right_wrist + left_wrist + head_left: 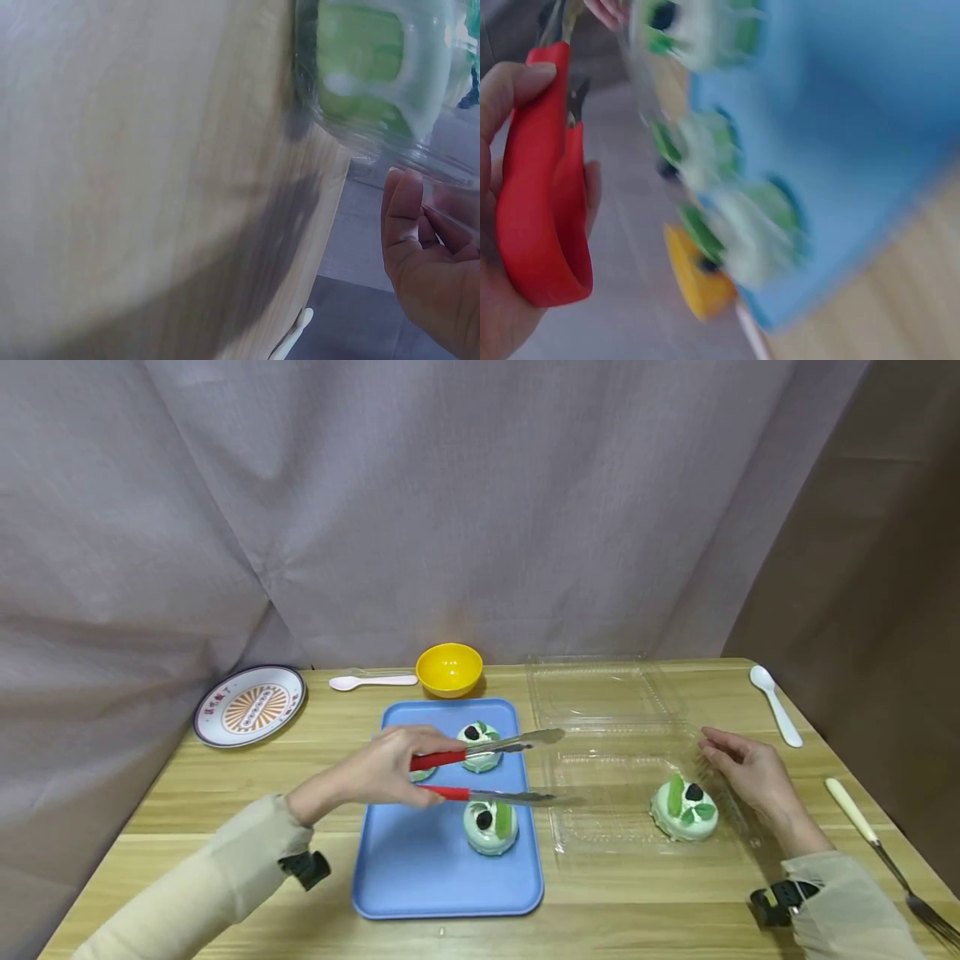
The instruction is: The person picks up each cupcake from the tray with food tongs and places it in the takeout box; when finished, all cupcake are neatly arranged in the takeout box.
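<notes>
My left hand [401,766] grips a pair of red-handled metal tongs [544,180]. The tongs point right with their arms spread and nothing between them, above the right edge of a blue tray [435,889]. Three pale green cakes lie on the tray: one near cake [487,839], one far cake [482,763], and a third cake [422,774] mostly hidden by the left hand. Another green cake [682,818], topped with a dark berry and leaves, sits at the right end of an opened clear plastic container [600,839]. My right hand [753,777] pinches the container's right rim.
Behind the tray stands a yellow bowl [450,670], with a pale pink spoon [375,681] beside it. A patterned plate [251,706] lies at the back left. To the right are a white spoon [778,706] and a cream-handled fork [855,810]. A grey curtain [480,510] hangs behind the table.
</notes>
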Available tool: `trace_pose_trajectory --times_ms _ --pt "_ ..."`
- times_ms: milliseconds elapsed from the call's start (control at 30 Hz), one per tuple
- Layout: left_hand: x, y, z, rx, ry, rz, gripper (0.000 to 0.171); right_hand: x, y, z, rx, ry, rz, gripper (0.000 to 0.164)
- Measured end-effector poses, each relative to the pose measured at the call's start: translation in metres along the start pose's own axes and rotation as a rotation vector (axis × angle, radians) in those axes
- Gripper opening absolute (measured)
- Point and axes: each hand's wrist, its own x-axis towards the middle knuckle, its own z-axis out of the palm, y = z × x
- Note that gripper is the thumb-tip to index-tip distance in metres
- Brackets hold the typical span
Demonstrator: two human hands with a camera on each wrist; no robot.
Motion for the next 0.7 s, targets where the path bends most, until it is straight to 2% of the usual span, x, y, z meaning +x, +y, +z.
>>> trace_pose_trajectory --times_ms 133,267,433,700 --pt "-0.047 -0.022 -0.002 -0.02 0.036 -0.032 0.063 -0.001 0.0 -0.001 -0.027 -0.001 -0.005 0.045" --pt "-0.076 -0.036 0.002 -0.005 0.052 -0.022 0.063 -0.002 0.001 -0.003 -0.028 0.013 -0.012 0.044" --pt "-0.089 -0.045 0.012 0.017 0.064 -0.016 0.063 -0.002 0.002 -0.004 -0.007 0.011 -0.003 0.045" --pt "-0.091 -0.055 0.031 0.044 0.074 0.016 0.062 0.0 0.0 0.0 -0.037 -0.003 -0.006 0.046"
